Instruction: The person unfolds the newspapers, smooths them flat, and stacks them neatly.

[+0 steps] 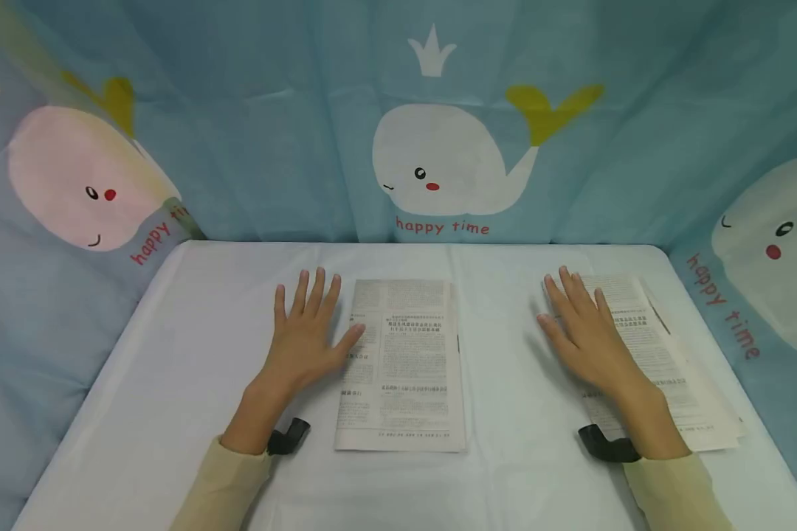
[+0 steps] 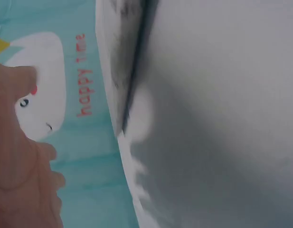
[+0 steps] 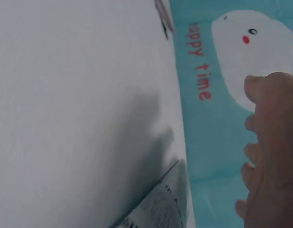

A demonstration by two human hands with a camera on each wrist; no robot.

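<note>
Tbl [image 1: 146, 354] layout
Newspaper [image 1: 412, 369] ctr, L hand [image 1: 305, 343] at its L; paper pile [image 1: 671, 383] R, partly below R hand [image 1: 587, 339]; curtain [image 1: 272, 162] behind.

On the light-blue fabric backdrop [image 1: 272, 169], I read "happy time" in red lettering [image 1: 442, 226] beneath the white cartoon whale [image 1: 438, 155] at centre, and again at right; at left, only "happy ti" is legible. The grey rectangular newspaper [image 1: 415, 361] and the fanned grey newspaper stack [image 1: 667, 361] carry black print, too small for me to read.
</note>
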